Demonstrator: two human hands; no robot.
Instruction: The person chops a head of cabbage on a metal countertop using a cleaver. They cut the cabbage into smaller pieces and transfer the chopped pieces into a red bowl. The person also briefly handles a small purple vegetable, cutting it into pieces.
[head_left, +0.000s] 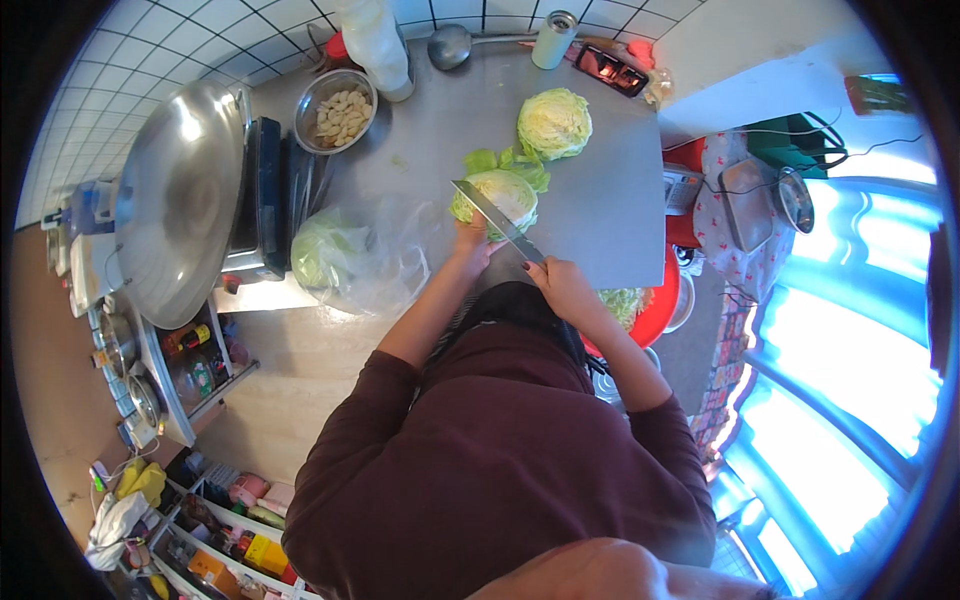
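My right hand (559, 283) grips the handle of a long-bladed kitchen knife (491, 215). The blade lies slantwise across a pale green cabbage (511, 193) near the front of the grey worktop; how deep it cuts, I cannot tell. My left hand (475, 241) holds that cabbage at its near left side, the fingers partly hidden beneath the blade and cabbage. Loose green leaves (517, 163) lie just beyond it. Farther back rests another cabbage (555, 124). To the left, a clear plastic bag (390, 251) contains more green cabbage (326, 251).
At the worktop's back left stands a metal bowl of peeled garlic cloves (345, 118). A ladle (450, 47), a pale green can (555, 39) and a phone (611, 70) line the back. Below the right edge, a red basin (664, 304) holds shredded cabbage. A large wok (184, 202) stands left.
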